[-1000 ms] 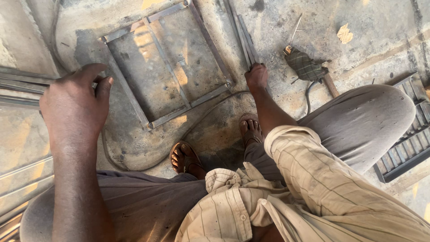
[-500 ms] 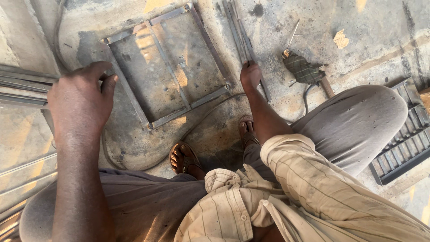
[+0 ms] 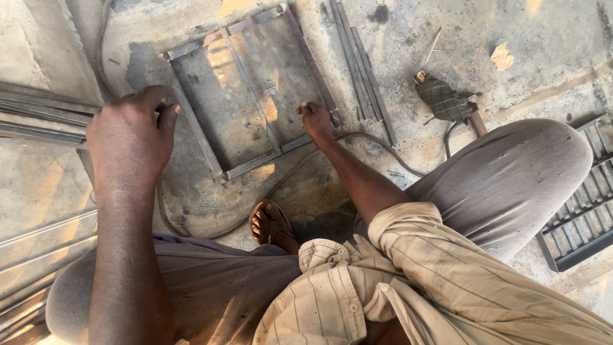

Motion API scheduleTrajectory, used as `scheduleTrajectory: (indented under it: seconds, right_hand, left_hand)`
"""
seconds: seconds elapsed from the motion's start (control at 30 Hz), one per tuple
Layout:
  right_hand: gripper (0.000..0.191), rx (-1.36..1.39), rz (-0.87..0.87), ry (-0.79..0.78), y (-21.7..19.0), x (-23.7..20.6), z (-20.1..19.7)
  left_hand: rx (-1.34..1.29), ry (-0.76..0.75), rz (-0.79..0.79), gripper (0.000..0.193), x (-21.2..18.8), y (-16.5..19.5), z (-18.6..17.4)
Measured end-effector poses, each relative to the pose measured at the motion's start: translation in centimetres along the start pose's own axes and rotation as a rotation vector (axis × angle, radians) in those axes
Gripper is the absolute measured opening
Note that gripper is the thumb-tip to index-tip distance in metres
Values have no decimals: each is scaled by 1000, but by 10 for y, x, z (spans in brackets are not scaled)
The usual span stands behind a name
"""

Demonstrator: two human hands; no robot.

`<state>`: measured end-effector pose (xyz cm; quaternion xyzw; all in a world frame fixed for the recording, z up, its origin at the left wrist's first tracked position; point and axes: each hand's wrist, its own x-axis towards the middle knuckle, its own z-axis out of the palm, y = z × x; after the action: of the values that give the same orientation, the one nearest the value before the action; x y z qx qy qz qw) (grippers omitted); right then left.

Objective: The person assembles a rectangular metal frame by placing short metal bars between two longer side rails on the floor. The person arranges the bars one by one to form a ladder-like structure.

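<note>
A rectangular steel frame (image 3: 252, 38) with a middle bar lies flat on the concrete floor in front of me. My right hand (image 3: 316, 121) reaches down to its near right corner, fingers closed on the frame's edge. My left hand (image 3: 128, 137) is raised at the left, its back to the camera and fingers curled down by the frame's left rail. What is under its palm is hidden. I am crouching, and my sandalled foot (image 3: 271, 223) shows between my knees.
Loose steel strips (image 3: 359, 67) lie right of the frame. A cloth-wrapped welding holder (image 3: 440, 99) with its cable (image 3: 383, 145) rests beyond my right knee. A dark metal grate (image 3: 581, 214) sits at the far right. Long metal bars (image 3: 38, 112) are stacked at the left.
My right hand has moved left from the loose strips onto the frame's near right corner. My left hand stays by the left rail.
</note>
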<state>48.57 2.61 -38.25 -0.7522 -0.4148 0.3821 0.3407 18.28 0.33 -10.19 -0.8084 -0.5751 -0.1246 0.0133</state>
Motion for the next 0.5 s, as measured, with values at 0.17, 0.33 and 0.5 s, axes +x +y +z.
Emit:
scheduleTrajectory:
  seconds: [0.17, 0.33, 0.5]
  right_hand:
    - [43, 107, 29, -148, 2, -6, 9]
    - [30, -219, -115, -103, -5, -5, 11]
    - [45, -368, -326, 10, 0, -6, 13]
  left_hand:
    - [8, 26, 24, 25, -2, -6, 4]
    - [11, 68, 73, 26, -5, -11, 8]
    - [29, 91, 99, 23, -5, -12, 8]
